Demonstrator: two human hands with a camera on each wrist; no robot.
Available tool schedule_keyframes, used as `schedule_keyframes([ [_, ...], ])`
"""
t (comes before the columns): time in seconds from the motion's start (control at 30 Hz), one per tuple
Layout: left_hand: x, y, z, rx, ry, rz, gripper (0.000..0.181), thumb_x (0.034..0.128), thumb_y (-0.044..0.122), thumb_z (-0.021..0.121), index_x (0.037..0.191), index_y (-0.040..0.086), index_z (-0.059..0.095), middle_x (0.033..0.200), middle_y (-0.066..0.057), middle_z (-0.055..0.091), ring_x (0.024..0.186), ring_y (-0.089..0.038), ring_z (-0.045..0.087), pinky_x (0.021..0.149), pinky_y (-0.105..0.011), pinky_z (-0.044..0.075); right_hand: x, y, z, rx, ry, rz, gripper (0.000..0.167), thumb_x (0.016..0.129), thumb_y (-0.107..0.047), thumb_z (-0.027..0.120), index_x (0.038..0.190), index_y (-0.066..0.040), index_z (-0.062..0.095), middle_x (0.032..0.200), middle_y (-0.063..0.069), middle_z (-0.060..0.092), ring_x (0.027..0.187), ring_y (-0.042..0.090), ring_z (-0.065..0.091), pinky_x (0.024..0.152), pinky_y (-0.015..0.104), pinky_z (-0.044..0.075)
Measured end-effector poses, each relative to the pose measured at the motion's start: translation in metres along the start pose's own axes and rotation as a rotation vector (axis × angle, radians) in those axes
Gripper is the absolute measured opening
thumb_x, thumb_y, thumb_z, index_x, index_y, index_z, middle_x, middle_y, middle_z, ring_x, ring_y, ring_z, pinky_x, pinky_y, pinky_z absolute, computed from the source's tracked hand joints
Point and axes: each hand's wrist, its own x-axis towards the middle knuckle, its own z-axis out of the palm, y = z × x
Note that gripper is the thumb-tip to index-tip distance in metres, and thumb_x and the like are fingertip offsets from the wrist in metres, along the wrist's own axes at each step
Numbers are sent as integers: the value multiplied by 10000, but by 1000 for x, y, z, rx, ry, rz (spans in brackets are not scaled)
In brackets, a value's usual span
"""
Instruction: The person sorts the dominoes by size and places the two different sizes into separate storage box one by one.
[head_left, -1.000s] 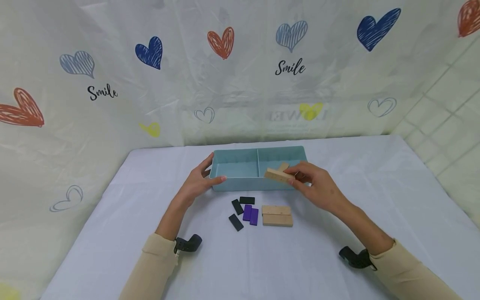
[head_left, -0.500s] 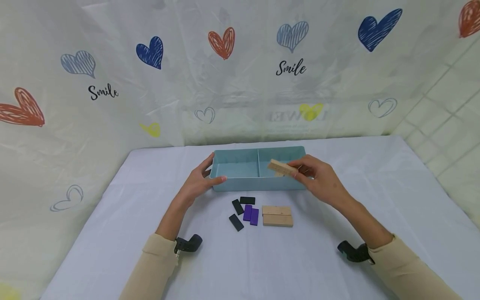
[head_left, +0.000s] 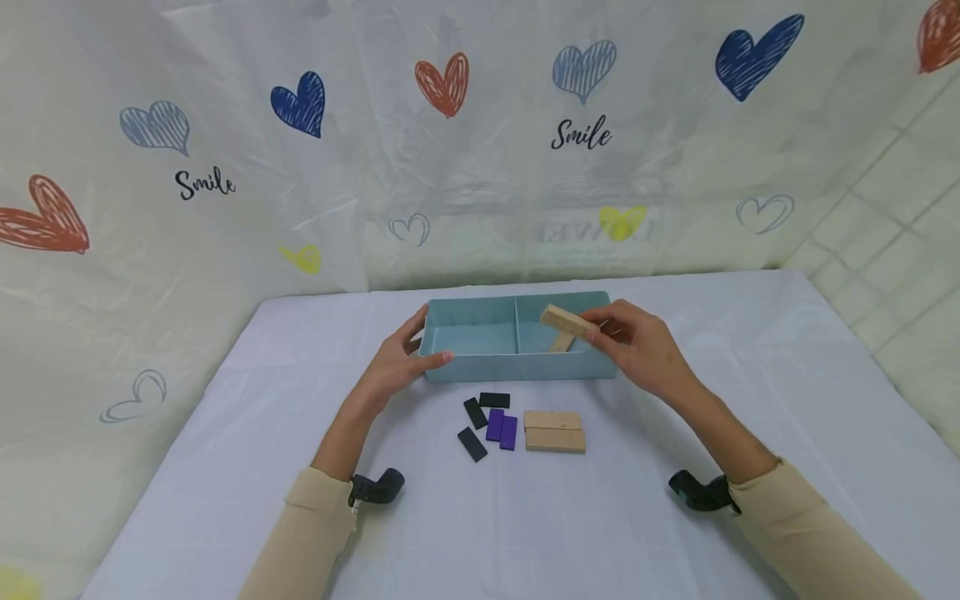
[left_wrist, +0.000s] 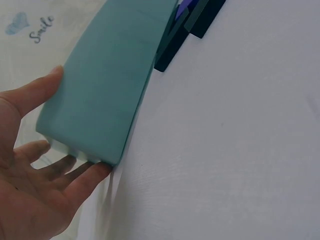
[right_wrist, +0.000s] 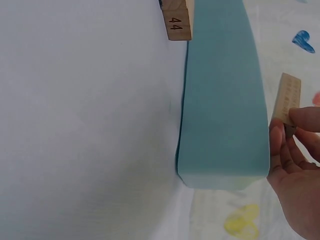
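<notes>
In the head view, a blue-green rectangular plastic-looking tray [head_left: 517, 368] with two compartments stood near the centre of the frame, on the white cloth-covered table [head_left: 570, 525]. The left hand [head_left: 395, 358] clasped its left end, with the thumb at the front rim. The right hand [head_left: 647, 346] pinched one end of a light-brown rectangular wooden block [head_left: 565, 320]. This held block was over the right compartment; its long axis ran from upper left to lower right, pointing away from the right hand, which was much nearer to it than the left hand. A partly hidden wooden block [head_left: 562, 342] showed below it, slanting the opposite way, and seemed to lie inside this compartment. Lower in the frame, two pale wooden blocks [head_left: 555, 440] lay against each other, with three black rectangular pieces [head_left: 472, 445] and two purple rectangular pieces [head_left: 507, 433] to their left.

In the left wrist view, the thumb and the fingers were spread around the tray's end, at lower left.

In the right wrist view, the held block was at the right edge, between thumb and fingers, beyond the tray's wall.
</notes>
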Motion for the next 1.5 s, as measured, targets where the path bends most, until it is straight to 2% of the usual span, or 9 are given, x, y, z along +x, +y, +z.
schedule_keyframes([
  [0.23, 0, 0, 0, -7, 1, 2, 999, 882, 389, 833, 1646, 445, 191, 1751, 53, 218, 1608, -320, 285, 1231, -567, 370, 5, 5, -1, -15, 17, 29, 236, 989, -122, 717, 1223, -89, 728, 1105, 105, 718, 874, 65, 634, 751, 145, 524],
  [0.47, -1, -1, 0, -13, 1, -4, 996, 882, 387, 833, 1640, 459, 192, 1751, 68, 213, 1612, -322, 274, 1233, -571, 365, 11, 10, 0, -20, 14, 62, 243, 999, -157, 712, 1233, -96, 726, 1132, 134, 712, 888, 219, 686, 713, 189, 534],
  [0.6, -1, -1, 0, -10, 2, -5, 996, 881, 395, 834, 1639, 461, 193, 1750, 70, 214, 1610, -321, 278, 1236, -576, 359, 14, 12, 0, -6, 14, 59, 280, 1009, -148, 695, 1279, -75, 695, 1203, 157, 677, 967, 277, 690, 754, 139, 515],
  [0.73, -1, -2, 0, -7, 1, -2, 991, 883, 403, 830, 1637, 468, 191, 1751, 66, 214, 1609, -320, 283, 1238, -590, 350, 16, 14, 0, 5, 14, 62, 312, 1014, -133, 683, 1317, -61, 659, 1242, 152, 649, 971, 178, 679, 778, 91, 499],
  [0.9, -1, -1, 1, -2, 3, -5, 983, 888, 405, 825, 1635, 474, 190, 1752, 62, 212, 1609, -319, 281, 1236, -598, 349, 15, 15, -2, 9, 1, 89, 257, 1021, -164, 680, 1267, -91, 676, 1203, 109, 665, 894, -3, 638, 748, 136, 524],
  [1.2, -2, 0, 1, 1, 6, -7, 976, 893, 397, 821, 1636, 471, 192, 1751, 56, 216, 1608, -324, 283, 1239, -609, 336, 13, 8, -3, 22, -7, 61, 187, 1017, -174, 686, 1189, -107, 714, 1168, 86, 680, 895, -4, 646, 752, 146, 526],
  [1.33, -2, 0, 1, 0, 6, -7, 970, 899, 389, 816, 1635, 472, 190, 1751, 62, 212, 1610, -322, 278, 1240, -603, 338, 10, 4, -4, 33, -18, 52, 182, 1017, -159, 683, 1186, -96, 710, 1187, 96, 678, 903, -39, 640, 763, 133, 530],
  [1.5, -1, 1, 1, 3, 3, -5, 980, 890, 412, 821, 1635, 476, 186, 1752, 64, 209, 1611, -321, 276, 1240, -602, 338, 6, 0, -6, 29, -31, 52, 183, 1010, -155, 690, 1184, -99, 702, 1192, 88, 703, 923, -20, 644, 783, 122, 529],
])
